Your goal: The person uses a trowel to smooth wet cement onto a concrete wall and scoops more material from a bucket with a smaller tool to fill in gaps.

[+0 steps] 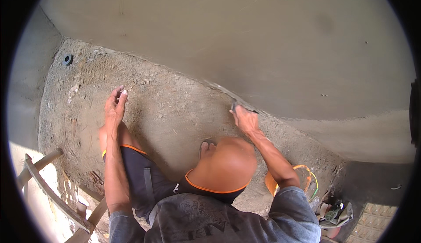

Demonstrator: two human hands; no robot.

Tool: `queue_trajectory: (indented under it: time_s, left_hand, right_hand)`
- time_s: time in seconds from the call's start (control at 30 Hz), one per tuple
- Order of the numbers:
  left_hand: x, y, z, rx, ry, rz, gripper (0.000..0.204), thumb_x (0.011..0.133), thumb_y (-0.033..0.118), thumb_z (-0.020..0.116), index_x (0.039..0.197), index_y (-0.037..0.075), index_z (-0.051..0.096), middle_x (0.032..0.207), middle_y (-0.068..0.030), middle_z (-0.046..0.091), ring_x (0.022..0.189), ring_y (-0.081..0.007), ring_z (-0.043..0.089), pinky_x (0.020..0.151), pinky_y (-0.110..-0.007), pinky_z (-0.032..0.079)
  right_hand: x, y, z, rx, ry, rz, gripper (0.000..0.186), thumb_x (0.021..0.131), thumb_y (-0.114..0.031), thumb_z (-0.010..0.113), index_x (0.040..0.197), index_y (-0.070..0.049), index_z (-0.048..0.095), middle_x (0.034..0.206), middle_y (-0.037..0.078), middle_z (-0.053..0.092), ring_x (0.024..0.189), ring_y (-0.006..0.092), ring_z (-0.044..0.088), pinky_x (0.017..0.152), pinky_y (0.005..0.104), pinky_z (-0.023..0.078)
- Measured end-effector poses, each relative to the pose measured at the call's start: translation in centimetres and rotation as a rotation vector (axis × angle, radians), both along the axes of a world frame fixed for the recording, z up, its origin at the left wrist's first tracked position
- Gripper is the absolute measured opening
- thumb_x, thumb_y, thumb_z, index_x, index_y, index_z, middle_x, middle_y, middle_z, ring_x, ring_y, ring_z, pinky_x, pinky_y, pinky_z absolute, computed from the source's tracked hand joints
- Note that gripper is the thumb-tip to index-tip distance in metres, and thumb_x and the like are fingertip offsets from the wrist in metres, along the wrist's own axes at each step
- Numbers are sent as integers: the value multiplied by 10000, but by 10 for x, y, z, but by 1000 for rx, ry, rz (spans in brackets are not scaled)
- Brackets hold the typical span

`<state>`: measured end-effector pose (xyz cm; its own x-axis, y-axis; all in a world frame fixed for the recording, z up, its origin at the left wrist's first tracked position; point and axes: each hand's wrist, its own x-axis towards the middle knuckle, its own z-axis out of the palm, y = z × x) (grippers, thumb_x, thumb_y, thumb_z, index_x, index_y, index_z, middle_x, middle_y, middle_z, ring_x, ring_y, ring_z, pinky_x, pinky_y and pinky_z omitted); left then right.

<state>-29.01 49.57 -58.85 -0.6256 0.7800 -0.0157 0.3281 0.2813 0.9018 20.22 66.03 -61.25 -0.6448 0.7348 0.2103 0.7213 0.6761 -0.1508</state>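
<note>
My right hand (246, 119) is closed around the dark handle of what looks like a plastering trowel (252, 109). Its thin blade lies along the foot of the grey plastered wall (280, 54), and my fingers hide part of it. Over my left knee, my left hand (115, 104) is raised above the dirt ground (164, 107). Its fingers are half bent and loosely apart, the thumb and fingertips are whitish, and nothing shows in its grip. I am squatting with both knees bent, facing the wall.
A small grey ring (67, 59) lies near the far left corner. Wooden poles (59, 194) lean at the lower left. By my right elbow stands an orange bucket (271, 184). Assorted items (335, 214) and a patterned tan panel (372, 223) are at the lower right.
</note>
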Motion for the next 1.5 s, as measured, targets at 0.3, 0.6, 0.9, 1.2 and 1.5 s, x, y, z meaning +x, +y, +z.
queue_trajectory:
  time_s: [0.3, 0.6, 0.9, 1.2, 1.5]
  left_hand:
    - [10, -7, -2, 25, -47, -2, 479, 998, 325, 625, 1361, 15, 592, 1154, -131, 675, 1023, -195, 634, 894, -325, 506]
    - [10, 23, -18, -61, 78, -93, 466, 1005, 326, 613, 1326, -11, 610, 1106, -154, 693, 992, -213, 655, 873, -337, 520]
    - [3, 28, -17, -78, 132, -73, 466, 981, 347, 630, 1291, -1, 633, 1080, -190, 711, 977, -266, 685, 866, -367, 535]
    - [19, 34, -20, -41, 148, -85, 454, 975, 347, 632, 1285, 15, 645, 1064, -187, 718, 972, -278, 681, 876, -383, 531]
    - [-22, 8, -30, -18, 113, -82, 433, 970, 311, 646, 1269, -2, 640, 1009, -158, 710, 925, -232, 670, 833, -348, 527]
  right_hand:
    - [26, 50, -36, -4, -168, -13, 280, 983, -325, 616, 924, -68, 524, 781, 165, 647, 617, 377, 645, 516, 463, 513]
    - [159, 26, 249, 274, 258, -256, 247, 978, -172, 652, 830, -28, 516, 587, 63, 526, 477, 181, 508, 439, 357, 403]
    - [208, 4, 364, 480, 785, -372, 237, 1049, -288, 563, 1006, -58, 528, 657, -38, 511, 517, 49, 461, 451, 231, 360]
    - [17, 48, 258, 185, -55, -14, 374, 933, -344, 720, 879, -50, 495, 599, 180, 578, 506, 378, 583, 470, 458, 454]
    - [70, -2, 342, 229, 775, -223, 320, 1019, -336, 614, 916, -41, 542, 624, 17, 558, 513, 90, 532, 434, 263, 424]
